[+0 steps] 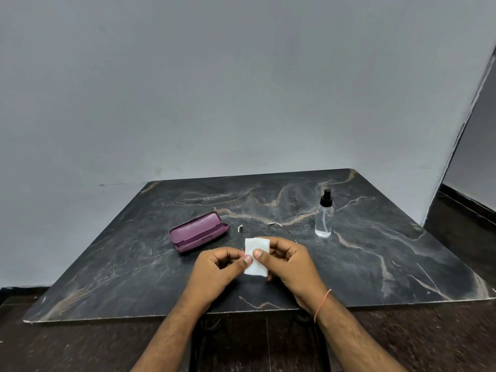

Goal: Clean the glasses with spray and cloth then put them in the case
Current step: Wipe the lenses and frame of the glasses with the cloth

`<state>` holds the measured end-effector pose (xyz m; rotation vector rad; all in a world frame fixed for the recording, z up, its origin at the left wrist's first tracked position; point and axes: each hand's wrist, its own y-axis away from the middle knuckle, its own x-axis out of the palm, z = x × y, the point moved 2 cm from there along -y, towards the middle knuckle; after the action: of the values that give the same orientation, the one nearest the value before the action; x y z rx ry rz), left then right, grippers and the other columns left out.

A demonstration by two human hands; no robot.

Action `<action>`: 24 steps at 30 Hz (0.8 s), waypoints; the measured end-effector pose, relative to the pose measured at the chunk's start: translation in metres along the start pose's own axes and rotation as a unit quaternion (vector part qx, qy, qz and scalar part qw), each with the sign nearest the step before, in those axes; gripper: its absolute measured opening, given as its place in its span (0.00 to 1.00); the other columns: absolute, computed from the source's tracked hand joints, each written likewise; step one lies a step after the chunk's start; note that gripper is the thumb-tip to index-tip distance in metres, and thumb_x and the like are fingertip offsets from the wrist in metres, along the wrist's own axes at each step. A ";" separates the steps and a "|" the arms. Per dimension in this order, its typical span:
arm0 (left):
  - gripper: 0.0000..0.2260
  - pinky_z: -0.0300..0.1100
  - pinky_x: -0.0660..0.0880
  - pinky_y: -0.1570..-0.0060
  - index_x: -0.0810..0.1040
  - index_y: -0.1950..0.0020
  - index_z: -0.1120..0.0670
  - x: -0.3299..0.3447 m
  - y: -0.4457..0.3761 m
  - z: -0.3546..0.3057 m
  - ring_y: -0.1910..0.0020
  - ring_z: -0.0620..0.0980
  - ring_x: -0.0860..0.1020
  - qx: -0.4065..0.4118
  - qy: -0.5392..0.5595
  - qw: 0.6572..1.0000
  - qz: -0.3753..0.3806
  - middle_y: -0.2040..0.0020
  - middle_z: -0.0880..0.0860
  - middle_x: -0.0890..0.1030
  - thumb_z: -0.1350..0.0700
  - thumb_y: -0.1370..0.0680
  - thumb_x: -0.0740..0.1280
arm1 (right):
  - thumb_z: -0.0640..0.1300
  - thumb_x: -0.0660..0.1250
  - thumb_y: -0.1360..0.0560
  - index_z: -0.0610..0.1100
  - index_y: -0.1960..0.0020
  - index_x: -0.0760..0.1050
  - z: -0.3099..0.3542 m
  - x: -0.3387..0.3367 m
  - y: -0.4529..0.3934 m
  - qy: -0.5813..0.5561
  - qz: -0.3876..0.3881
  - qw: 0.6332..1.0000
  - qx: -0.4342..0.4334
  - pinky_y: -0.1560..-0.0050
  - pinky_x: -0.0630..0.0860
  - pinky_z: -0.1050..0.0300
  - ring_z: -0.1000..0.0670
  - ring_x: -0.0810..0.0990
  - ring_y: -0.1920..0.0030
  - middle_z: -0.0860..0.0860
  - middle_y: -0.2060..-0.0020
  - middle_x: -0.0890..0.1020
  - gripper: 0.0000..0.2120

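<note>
Both hands meet over the middle of the dark marble table [375,264]. My right hand [290,264] pinches a white cloth [256,255] folded over one lens of the thin-framed glasses [279,226]. My left hand [217,267] pinches the frame beside the cloth, its thumb touching the cloth's edge. The glasses' temple arms, with pale tips, stick out beyond the hands toward the wall. The purple case [198,232] lies open to the left of the hands. A clear spray bottle [324,214] with a black pump stands upright to the right.
The table's back edge meets a grey wall [241,89]. A wall corner and a dark floor [461,224] lie off to the right. The table's front edge runs just below my wrists.
</note>
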<state>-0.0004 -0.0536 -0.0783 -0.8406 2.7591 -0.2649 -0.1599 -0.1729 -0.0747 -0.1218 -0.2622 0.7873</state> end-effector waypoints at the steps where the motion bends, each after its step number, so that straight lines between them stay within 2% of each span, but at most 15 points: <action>1: 0.06 0.36 0.79 0.56 0.92 0.53 0.48 0.000 0.000 0.001 0.60 0.42 0.84 0.005 -0.007 1.000 0.006 0.57 0.53 0.90 0.47 0.25 0.80 | 0.37 0.77 0.22 0.42 0.40 0.87 0.000 -0.001 0.000 -0.005 -0.007 1.000 -0.001 0.60 0.82 0.56 0.46 0.88 0.54 0.38 0.50 0.90 0.11; 3: 0.05 0.33 0.79 0.53 0.92 0.55 0.48 0.001 -0.001 0.002 0.58 0.41 0.86 0.024 -0.033 0.999 0.010 0.57 0.50 0.91 0.50 0.20 0.79 | 0.36 0.75 0.21 0.41 0.41 0.88 -0.001 -0.002 -0.001 -0.030 -0.026 0.999 0.000 0.53 0.85 0.53 0.45 0.89 0.51 0.39 0.50 0.90 0.10; 5: 0.11 0.31 0.78 0.49 0.91 0.58 0.47 0.001 -0.002 0.004 0.55 0.41 0.87 0.030 -0.056 0.998 -0.024 0.57 0.48 0.91 0.52 0.16 0.75 | 0.36 0.75 0.21 0.41 0.44 0.89 -0.001 -0.006 -0.002 -0.060 -0.049 0.997 0.004 0.52 0.86 0.54 0.46 0.89 0.53 0.41 0.51 0.91 0.07; 8: 0.09 0.28 0.76 0.56 0.90 0.53 0.44 -0.004 -0.005 0.009 0.57 0.43 0.85 0.000 -0.099 0.984 -0.148 0.58 0.47 0.89 0.54 0.15 0.74 | 0.36 0.76 0.22 0.41 0.48 0.89 0.000 -0.018 -0.006 -0.101 -0.089 0.991 0.025 0.60 0.84 0.56 0.47 0.87 0.57 0.41 0.56 0.89 0.05; 10: 0.10 0.28 0.75 0.58 0.88 0.50 0.41 -0.007 -0.006 0.013 0.60 0.41 0.81 -0.001 -0.123 0.973 -0.194 0.55 0.48 0.87 0.58 0.17 0.75 | 0.36 0.75 0.22 0.41 0.49 0.89 0.001 -0.030 -0.007 -0.099 -0.111 0.989 0.025 0.69 0.80 0.59 0.48 0.86 0.61 0.42 0.58 0.88 0.05; 12: 0.14 0.27 0.75 0.54 0.87 0.47 0.39 -0.008 -0.009 0.016 0.58 0.40 0.81 0.018 -0.150 0.974 -0.171 0.48 0.45 0.84 0.60 0.19 0.76 | 0.37 0.75 0.22 0.42 0.49 0.89 0.003 -0.043 -0.007 -0.078 -0.129 0.988 0.014 0.74 0.75 0.61 0.49 0.84 0.63 0.42 0.60 0.87 0.04; 15: 0.14 0.26 0.74 0.48 0.86 0.42 0.36 -0.003 -0.016 0.014 0.50 0.44 0.81 0.052 -0.205 0.975 -0.066 0.41 0.38 0.79 0.57 0.18 0.76 | 0.38 0.76 0.22 0.44 0.50 0.89 0.004 -0.056 -0.004 -0.071 -0.148 0.986 0.002 0.74 0.74 0.61 0.51 0.83 0.64 0.44 0.61 0.87 0.04; 19: 0.11 0.26 0.72 0.40 0.85 0.36 0.38 -0.003 -0.023 0.013 0.33 0.37 0.76 0.113 -0.273 0.955 0.024 0.33 0.38 0.73 0.53 0.16 0.74 | 0.37 0.75 0.21 0.47 0.52 0.89 0.006 -0.058 -0.004 -0.070 -0.159 0.985 0.000 0.73 0.74 0.61 0.52 0.83 0.65 0.46 0.62 0.87 0.06; 21: 0.09 0.28 0.72 0.37 0.85 0.37 0.40 -0.007 -0.025 0.014 0.32 0.37 0.75 0.130 -0.293 0.946 0.038 0.32 0.37 0.72 0.51 0.16 0.73 | 0.38 0.75 0.21 0.48 0.52 0.89 0.006 -0.056 -0.003 -0.051 -0.153 0.987 -0.004 0.73 0.75 0.61 0.53 0.84 0.64 0.48 0.62 0.87 0.07; 24: 0.07 0.27 0.71 0.38 0.82 0.39 0.39 -0.011 -0.027 0.012 0.34 0.36 0.76 0.149 -0.313 0.937 0.054 0.33 0.32 0.71 0.50 0.15 0.72 | 0.38 0.75 0.21 0.49 0.52 0.89 0.007 -0.053 -0.002 -0.034 -0.146 0.989 -0.006 0.73 0.75 0.62 0.55 0.84 0.64 0.49 0.62 0.88 0.07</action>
<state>0.0261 -0.0705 -0.0809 -0.5632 2.0923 -0.3187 -0.1961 -0.2124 -0.0770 -0.0659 -0.3408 0.4986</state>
